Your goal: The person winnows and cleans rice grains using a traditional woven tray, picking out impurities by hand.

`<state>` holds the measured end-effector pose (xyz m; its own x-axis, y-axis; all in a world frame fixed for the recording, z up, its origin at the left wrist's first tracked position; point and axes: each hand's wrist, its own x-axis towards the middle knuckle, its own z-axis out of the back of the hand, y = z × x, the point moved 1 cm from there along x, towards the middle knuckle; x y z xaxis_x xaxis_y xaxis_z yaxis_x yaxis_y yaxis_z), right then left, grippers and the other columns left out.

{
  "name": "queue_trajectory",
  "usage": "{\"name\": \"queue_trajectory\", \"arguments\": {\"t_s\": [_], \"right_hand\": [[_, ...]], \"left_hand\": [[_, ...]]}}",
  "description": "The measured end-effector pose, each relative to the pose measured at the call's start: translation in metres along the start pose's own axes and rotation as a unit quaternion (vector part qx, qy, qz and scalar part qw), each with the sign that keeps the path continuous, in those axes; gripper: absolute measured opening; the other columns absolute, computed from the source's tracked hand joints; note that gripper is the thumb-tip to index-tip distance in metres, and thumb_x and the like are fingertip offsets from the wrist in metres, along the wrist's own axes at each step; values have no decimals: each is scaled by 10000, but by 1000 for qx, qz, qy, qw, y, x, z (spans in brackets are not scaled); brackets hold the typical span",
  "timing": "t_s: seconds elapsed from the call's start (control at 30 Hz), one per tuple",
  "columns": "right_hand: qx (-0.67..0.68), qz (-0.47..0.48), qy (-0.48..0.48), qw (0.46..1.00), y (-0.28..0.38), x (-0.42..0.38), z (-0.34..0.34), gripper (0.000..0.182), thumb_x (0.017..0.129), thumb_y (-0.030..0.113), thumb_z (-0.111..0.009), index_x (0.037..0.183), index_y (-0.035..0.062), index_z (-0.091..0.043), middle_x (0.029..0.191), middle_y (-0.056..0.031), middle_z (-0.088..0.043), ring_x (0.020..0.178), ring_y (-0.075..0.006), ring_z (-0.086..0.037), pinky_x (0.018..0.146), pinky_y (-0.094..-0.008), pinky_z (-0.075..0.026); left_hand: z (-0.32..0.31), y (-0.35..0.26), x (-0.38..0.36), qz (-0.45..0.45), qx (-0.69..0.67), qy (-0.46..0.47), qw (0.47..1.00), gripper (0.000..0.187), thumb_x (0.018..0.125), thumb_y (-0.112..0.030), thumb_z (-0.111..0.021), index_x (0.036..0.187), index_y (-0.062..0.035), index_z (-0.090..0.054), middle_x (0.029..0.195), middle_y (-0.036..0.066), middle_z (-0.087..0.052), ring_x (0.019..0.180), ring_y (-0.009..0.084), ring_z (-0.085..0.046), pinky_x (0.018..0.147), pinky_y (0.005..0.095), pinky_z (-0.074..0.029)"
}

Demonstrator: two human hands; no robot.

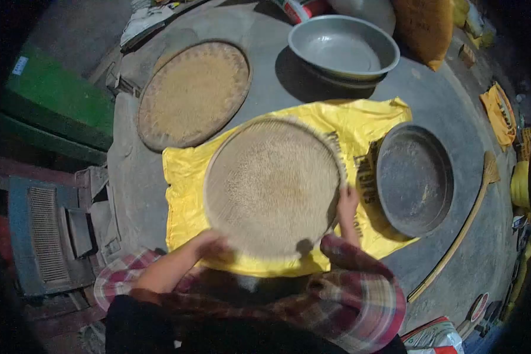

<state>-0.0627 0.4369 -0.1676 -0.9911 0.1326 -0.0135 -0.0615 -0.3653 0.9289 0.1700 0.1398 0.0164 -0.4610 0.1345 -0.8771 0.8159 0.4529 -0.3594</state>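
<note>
Floor: grey concrete floor (448, 106), dusty and worn, lit brightly from above.
Edges: the surroundings fall into deep shadow on all sides.
Left side: green crate (59, 97) beside a blue-grey metal machine (44, 233) with a ribbed grille.
Top right: brown sack (425, 26) standing at the floor's edge.
Right side: long broom (463, 227) lying on the concrete.

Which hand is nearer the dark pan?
Right. The right hand grips the sieve rim on the side facing the dark pan; the left hand holds the sieve's near-left rim, farther away.
</note>
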Motion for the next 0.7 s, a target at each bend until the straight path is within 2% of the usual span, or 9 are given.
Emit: {"name": "queue_trajectory", "arguments": {"t_s": [0.1, 0.13, 0.27, 0.37, 0.43, 0.5, 0.57, 0.63, 0.7], "right_hand": [[3, -84, 33, 996, 43, 18, 40, 231, 840, 180, -548, 823, -48, -582, 645, -78, -556, 607, -161, -453, 577, -319, -396], [2, -93, 33, 995, 29, 13, 45, 239, 843, 184, -553, 849, -52, -595, 672, -81, -577, 628, -153, -475, 594, -311, -409], [-23, -40, 7, 999, -16, 0, 9, 299, 869, 220, -539, 948, -60, -602, 838, -132, -625, 779, -190, -542, 722, -314, -435], [-24, -1, 8, 1000, 27, 20, 17, 293, 854, 194, -526, 963, -71, -588, 837, -170, -627, 696, -214, -533, 643, -342, -415], [-4, -89, 36, 995, 21, 26, 45, 295, 852, 200, -534, 929, -77, -604, 803, -167, -630, 688, -206, -538, 654, -336, -422], [31, -115, 22, 993, -34, 17, 37, 229, 826, 157, -573, 880, -61, -616, 737, -62, -582, 704, -140, -501, 679, -280, -418], [-13, -65, 35, 997, 9, -4, 20, 295, 829, 199, -575, 932, -77, -594, 823, -162, -625, 780, -212, -562, 720, -322, -433], [-52, -15, 25, 998, 10, 5, 5, 284, 846, 214, -551, 940, -52, -577, 800, -136, -608, 753, -191, -532, 701, -310, -423], [17, -40, -3, 999, 14, 21, 20, 275, 852, 211, -532, 902, -54, -586, 772, -127, -605, 718, -185, -531, 667, -314, -420]], "left_hand": [[-9, 13, 32, -194, 363, 23, 911, 588, 873, -491, -460, 1117, 40, -523, 1039, 174, -573, 926, 273, -537, 857, 395, -441], [4, 31, 40, -197, 411, 28, 890, 457, 899, -359, -504, 1146, 25, -526, 975, 141, -618, 921, 229, -567, 877, 339, -431], [43, 43, 53, -1, 9, 122, 993, 351, 896, -322, -515, 1044, -9, -574, 780, 66, -582, 703, 169, -546, 652, 290, -445], [11, 26, 49, 30, 28, 47, 998, 304, 894, -303, -521, 993, -25, -598, 682, 28, -563, 594, 140, -535, 540, 266, -452], [-2, 32, 47, -218, 294, 23, 930, 347, 872, -332, -556, 1014, -18, -599, 670, 31, -563, 585, 145, -539, 546, 289, -454], [35, 46, 59, -345, 398, 50, 849, 414, 862, -382, -562, 1059, -19, -594, 779, 66, -603, 662, 161, -568, 595, 333, -481], [79, 36, 62, -80, 97, 164, 978, 403, 853, -256, -576, 1159, 3, -529, 1074, 132, -544, 964, 207, -522, 836, 352, -427], [73, 38, 60, 75, -78, 204, 973, 424, 849, -193, -582, 1208, 14, -497, 1221, 164, -514, 1116, 230, -498, 956, 362, -400], [15, 9, 56, -124, 277, -26, 952, 437, 839, -174, -588, 1226, 1, -487, 1257, 174, -489, 1185, 245, -449, 984, 351, -380]]}}
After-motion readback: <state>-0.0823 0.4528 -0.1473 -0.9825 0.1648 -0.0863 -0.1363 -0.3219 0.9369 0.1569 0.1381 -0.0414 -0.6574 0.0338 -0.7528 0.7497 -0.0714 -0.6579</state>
